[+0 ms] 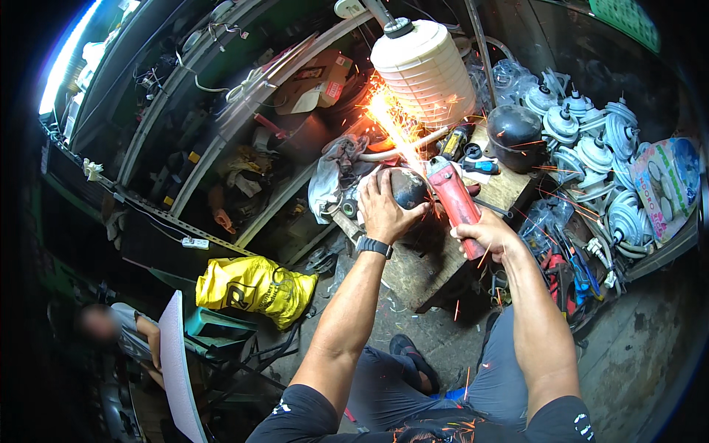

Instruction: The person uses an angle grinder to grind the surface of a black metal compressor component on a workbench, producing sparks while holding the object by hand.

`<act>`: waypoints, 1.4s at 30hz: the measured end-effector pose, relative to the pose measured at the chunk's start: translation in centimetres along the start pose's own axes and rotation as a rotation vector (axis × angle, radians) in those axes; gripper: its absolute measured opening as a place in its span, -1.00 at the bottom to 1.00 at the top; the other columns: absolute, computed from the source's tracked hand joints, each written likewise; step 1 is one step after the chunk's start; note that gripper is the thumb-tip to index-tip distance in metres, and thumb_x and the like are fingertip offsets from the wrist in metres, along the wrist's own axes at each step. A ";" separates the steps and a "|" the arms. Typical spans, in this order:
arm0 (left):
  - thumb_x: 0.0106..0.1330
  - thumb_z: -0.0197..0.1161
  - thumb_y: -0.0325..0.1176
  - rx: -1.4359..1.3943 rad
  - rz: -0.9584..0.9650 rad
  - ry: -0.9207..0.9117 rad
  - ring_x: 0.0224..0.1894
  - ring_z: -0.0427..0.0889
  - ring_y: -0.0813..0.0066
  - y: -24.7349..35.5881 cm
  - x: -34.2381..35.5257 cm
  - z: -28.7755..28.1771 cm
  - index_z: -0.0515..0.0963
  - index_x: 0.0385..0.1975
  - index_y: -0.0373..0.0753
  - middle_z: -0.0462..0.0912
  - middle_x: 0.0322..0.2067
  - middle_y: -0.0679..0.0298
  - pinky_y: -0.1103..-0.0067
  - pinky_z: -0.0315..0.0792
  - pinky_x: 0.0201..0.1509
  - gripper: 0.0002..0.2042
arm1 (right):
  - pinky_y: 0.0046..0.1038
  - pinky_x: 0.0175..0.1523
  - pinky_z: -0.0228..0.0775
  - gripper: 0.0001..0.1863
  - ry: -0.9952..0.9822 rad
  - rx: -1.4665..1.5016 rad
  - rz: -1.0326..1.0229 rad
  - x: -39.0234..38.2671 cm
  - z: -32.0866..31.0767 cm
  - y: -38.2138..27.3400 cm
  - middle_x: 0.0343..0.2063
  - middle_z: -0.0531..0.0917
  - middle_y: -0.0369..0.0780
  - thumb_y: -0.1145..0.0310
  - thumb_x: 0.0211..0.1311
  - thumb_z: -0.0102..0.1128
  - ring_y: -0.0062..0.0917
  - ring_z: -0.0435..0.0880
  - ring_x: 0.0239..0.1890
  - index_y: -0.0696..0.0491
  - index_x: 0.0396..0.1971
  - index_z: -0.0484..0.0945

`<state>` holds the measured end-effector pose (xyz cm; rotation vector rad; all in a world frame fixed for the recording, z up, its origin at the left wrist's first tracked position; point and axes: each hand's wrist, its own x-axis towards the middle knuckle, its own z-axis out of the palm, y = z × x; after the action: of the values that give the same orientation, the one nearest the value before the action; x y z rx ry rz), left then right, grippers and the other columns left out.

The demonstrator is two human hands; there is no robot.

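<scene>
My right hand (491, 232) is wrapped round the body of a red angle grinder (454, 196). Its head meets the side of a dark, rounded metal shell (408, 188), and bright orange sparks (397, 125) stream up and away from the contact. Over the left side of that shell lies my left hand (384, 210), fingers spread and thumb hooked across it, gripping it against the wooden block (425, 269). The grinder's disc is hidden in the glare. A second black domed shell (515, 136) sits at the far right of the block.
Several white disc-shaped parts (594, 155) pile up at the right, above red- and blue-handled pliers (572, 280). A white ribbed container (425, 70) stands behind the sparks. A grey rag (332, 177) lies left. Beyond a yellow bag (255, 288), another person (133, 332) is at lower left.
</scene>
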<state>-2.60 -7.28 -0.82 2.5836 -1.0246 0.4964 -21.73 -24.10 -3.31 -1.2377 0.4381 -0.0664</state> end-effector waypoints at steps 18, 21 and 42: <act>-0.10 0.63 0.32 0.008 -0.026 -0.007 0.52 0.27 -0.23 0.0 0.0 0.2 0.31 0.53 -0.20 0.29 0.50 -0.23 0.02 0.17 0.61 0.18 | -0.41 -0.46 0.58 -0.63 -0.044 0.040 -0.006 -0.2 -0.3 0.1 -0.49 0.65 -0.26 0.44 0.18 0.50 -0.52 0.68 -0.58 0.11 -0.05 0.57; -0.10 0.63 0.33 0.016 -0.032 0.007 0.52 0.27 -0.22 0.6 0.0 0.4 0.31 0.52 -0.20 0.29 0.50 -0.23 0.02 0.17 0.60 0.18 | -0.41 -0.46 0.59 -0.63 -0.059 0.061 0.028 0.9 -0.5 0.1 -0.49 0.66 -0.26 0.44 0.18 0.50 -0.52 0.69 -0.58 0.11 -0.05 0.57; -0.23 0.67 0.38 -0.056 0.240 -0.232 0.59 0.16 -0.25 -4.0 2.0 -1.2 0.18 0.56 -0.26 0.21 0.53 -0.21 0.03 0.18 0.64 0.34 | -0.41 -0.41 0.60 -0.63 -0.075 0.059 -0.024 -0.3 -0.6 0.8 -0.44 0.65 -0.28 0.43 0.18 0.49 -0.54 0.67 -0.55 0.07 -0.04 0.58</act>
<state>1.28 -5.20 0.45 2.5233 -1.4161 0.2217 -22.38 -24.22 -4.11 -1.1834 0.3541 -0.0528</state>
